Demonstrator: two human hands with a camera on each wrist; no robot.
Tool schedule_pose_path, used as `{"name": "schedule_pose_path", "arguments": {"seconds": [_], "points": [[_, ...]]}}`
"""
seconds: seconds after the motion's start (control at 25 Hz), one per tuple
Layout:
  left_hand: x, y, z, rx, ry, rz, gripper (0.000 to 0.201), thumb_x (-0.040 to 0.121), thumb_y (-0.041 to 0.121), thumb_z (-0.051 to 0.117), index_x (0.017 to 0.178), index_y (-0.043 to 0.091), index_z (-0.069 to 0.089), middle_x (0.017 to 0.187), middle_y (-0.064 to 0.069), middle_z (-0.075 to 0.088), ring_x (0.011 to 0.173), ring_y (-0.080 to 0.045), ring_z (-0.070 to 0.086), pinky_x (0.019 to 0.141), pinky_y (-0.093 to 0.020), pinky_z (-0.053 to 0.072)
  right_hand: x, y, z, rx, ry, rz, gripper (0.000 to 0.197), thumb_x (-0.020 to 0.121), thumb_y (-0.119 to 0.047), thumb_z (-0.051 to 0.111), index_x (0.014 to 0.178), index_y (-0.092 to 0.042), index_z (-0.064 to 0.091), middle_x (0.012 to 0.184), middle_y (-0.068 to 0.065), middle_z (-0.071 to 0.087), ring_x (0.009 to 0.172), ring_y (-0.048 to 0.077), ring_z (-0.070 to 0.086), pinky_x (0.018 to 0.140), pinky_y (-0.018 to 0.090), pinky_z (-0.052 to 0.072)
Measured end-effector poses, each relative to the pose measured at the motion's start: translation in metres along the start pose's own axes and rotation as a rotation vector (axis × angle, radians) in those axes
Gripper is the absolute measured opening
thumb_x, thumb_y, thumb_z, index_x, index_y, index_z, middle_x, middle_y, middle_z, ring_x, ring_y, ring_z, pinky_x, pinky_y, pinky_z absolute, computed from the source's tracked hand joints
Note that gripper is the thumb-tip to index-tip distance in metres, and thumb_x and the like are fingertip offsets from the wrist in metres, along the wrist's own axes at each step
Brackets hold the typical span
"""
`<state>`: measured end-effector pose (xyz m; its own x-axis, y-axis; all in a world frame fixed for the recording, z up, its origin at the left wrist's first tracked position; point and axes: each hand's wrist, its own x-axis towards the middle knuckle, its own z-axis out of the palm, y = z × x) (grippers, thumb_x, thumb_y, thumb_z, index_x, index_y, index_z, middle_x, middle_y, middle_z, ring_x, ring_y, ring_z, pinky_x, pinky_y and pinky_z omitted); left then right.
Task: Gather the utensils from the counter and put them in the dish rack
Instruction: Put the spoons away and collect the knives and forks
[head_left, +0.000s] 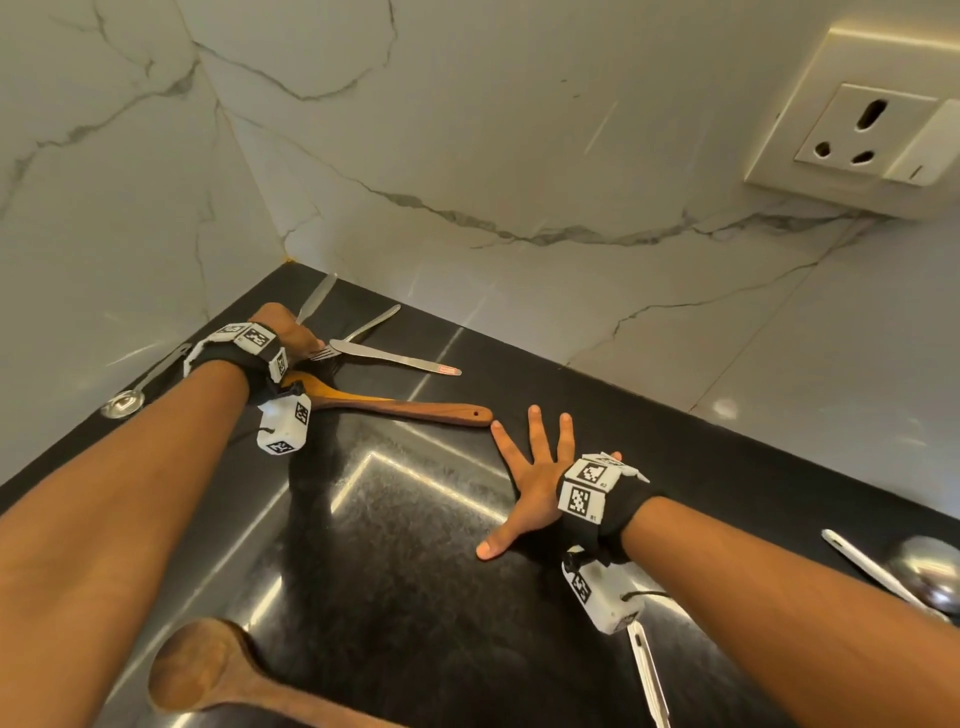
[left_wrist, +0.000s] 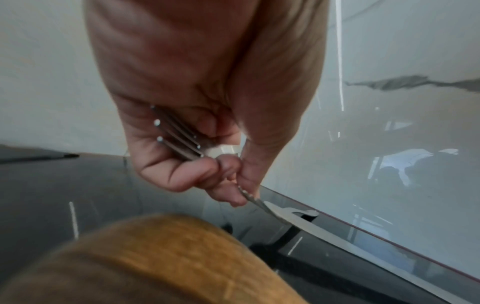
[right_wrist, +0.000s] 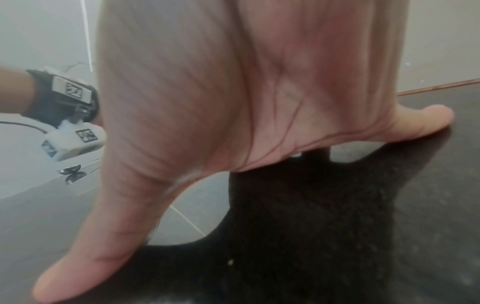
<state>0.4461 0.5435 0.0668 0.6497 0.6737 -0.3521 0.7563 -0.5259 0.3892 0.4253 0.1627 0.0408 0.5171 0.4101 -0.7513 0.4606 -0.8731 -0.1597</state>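
My left hand (head_left: 291, 335) is at the far corner of the black counter (head_left: 675, 457). In the left wrist view its curled fingers (left_wrist: 182, 174) grip a steel fork (left_wrist: 179, 137) whose tines lie against the palm. Its fingertips touch the tip of a table knife (head_left: 395, 358) (left_wrist: 324, 232) lying on the counter. A second fork (head_left: 363, 332) lies beside the knife. A wooden spatula (head_left: 405, 406) (left_wrist: 155, 263) lies just below that wrist. My right hand (head_left: 535, 467) (right_wrist: 259, 123) rests spread flat on the counter, holding nothing, its fingertips near the spatula's handle end.
A small steel measuring spoon (head_left: 135, 395) lies at the left wall. A big wooden spoon (head_left: 208, 670) lies at the front left. A steel ladle (head_left: 924, 571) and white-handled utensils (head_left: 649, 670) lie at the right. Marble walls close the corner; a wall socket (head_left: 872, 135) is upper right.
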Motion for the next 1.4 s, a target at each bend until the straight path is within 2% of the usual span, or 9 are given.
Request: {"name": "schedule_pose_path", "arguments": {"seconds": [0.16, 0.28, 0.4, 0.6, 0.8, 0.88, 1.04, 1.28, 1.4], "points": [[-0.022, -0.017, -0.014, 0.05, 0.001, 0.009, 0.032, 0.084, 0.016, 0.073, 0.106, -0.006, 0.066, 0.083, -0.018, 0.063, 0.1, -0.043, 0.066, 0.076, -0.042, 0.053, 0.0, -0.001, -0.001, 0.005, 0.003, -0.007, 0.155, 0.027, -0.092, 0.068, 0.136, -0.057, -0.036, 0.147, -0.003, -0.054, 0.135, 0.044, -0.045, 0.101, 0.086, -0.006], [-0.039, -0.03, -0.012, 0.101, -0.042, 0.038, 0.028, 0.088, 0.018, 0.068, 0.106, -0.003, 0.067, 0.095, -0.02, 0.066, 0.097, -0.04, 0.066, 0.079, -0.044, 0.052, -0.001, -0.003, -0.001, 0.011, 0.011, -0.009, 0.157, 0.022, -0.094, 0.067, 0.135, -0.058, -0.036, 0.147, -0.002, -0.054, 0.135, 0.045, -0.045, 0.104, 0.083, -0.004], [-0.041, -0.035, -0.003, 0.086, -0.014, 0.056, 0.04, 0.087, 0.032, 0.071, 0.112, 0.001, 0.065, 0.109, -0.021, 0.067, 0.098, -0.036, 0.064, 0.08, -0.041, 0.05, -0.002, -0.003, 0.0, 0.024, 0.032, -0.01, 0.155, 0.027, -0.092, 0.068, 0.138, -0.056, -0.034, 0.148, -0.001, -0.053, 0.135, 0.044, -0.045, 0.103, 0.084, -0.004], [-0.034, -0.025, 0.001, 0.034, 0.029, 0.042, 0.052, 0.081, 0.045, 0.074, 0.112, 0.003, 0.068, 0.114, -0.019, 0.067, 0.107, -0.039, 0.062, 0.089, -0.045, 0.051, -0.003, -0.002, 0.002, 0.003, 0.041, -0.006, 0.152, 0.033, -0.09, 0.07, 0.139, -0.056, -0.033, 0.148, -0.003, -0.053, 0.137, 0.043, -0.044, 0.099, 0.086, -0.006], [-0.022, -0.002, 0.006, 0.159, -0.083, 0.06, 0.044, 0.072, 0.041, 0.084, 0.092, 0.005, 0.068, 0.1, -0.017, 0.07, 0.081, -0.03, 0.062, 0.07, -0.037, 0.049, 0.002, 0.002, 0.005, 0.0, 0.055, -0.014, 0.152, 0.031, -0.092, 0.069, 0.138, -0.057, -0.034, 0.148, -0.004, -0.053, 0.136, 0.041, -0.045, 0.097, 0.087, -0.008], [-0.016, 0.001, 0.009, 0.133, -0.091, 0.082, 0.036, 0.071, 0.031, 0.086, 0.087, 0.004, 0.067, 0.098, -0.019, 0.071, 0.083, -0.032, 0.064, 0.077, -0.041, 0.052, 0.006, 0.003, 0.006, -0.014, 0.061, -0.015, 0.151, 0.033, -0.091, 0.069, 0.139, -0.057, -0.033, 0.148, -0.004, -0.053, 0.136, 0.041, -0.045, 0.097, 0.087, -0.008], [-0.022, 0.0, 0.004, 0.042, -0.008, 0.068, 0.039, 0.073, 0.027, 0.084, 0.099, 0.002, 0.07, 0.099, -0.018, 0.071, 0.092, -0.035, 0.066, 0.084, -0.045, 0.056, 0.006, 0.003, 0.007, -0.02, 0.075, -0.016, 0.151, 0.033, -0.091, 0.069, 0.137, -0.058, -0.034, 0.147, -0.004, -0.054, 0.136, 0.042, -0.045, 0.097, 0.088, -0.008], [-0.127, -0.026, -0.035, -0.024, 0.296, 0.243, 0.022, 0.086, 0.026, 0.073, 0.088, 0.005, 0.076, 0.085, -0.016, 0.071, 0.083, -0.032, 0.065, 0.07, -0.033, 0.043, -0.001, -0.002, 0.001, -0.021, 0.065, -0.022, 0.162, 0.008, -0.099, 0.058, 0.135, -0.06, -0.034, 0.151, -0.002, -0.049, 0.137, 0.047, -0.041, 0.106, 0.081, -0.001], [-0.215, -0.052, -0.01, -0.203, 0.352, 0.332, 0.017, 0.082, 0.026, 0.076, 0.084, 0.009, 0.078, 0.076, -0.009, 0.07, 0.074, -0.022, 0.064, 0.07, -0.029, 0.045, -0.006, -0.002, -0.002, -0.016, 0.1, -0.039, 0.161, 0.009, -0.099, 0.059, 0.14, -0.06, -0.026, 0.155, -0.003, -0.043, 0.141, 0.048, -0.035, 0.108, 0.079, 0.0]]}}
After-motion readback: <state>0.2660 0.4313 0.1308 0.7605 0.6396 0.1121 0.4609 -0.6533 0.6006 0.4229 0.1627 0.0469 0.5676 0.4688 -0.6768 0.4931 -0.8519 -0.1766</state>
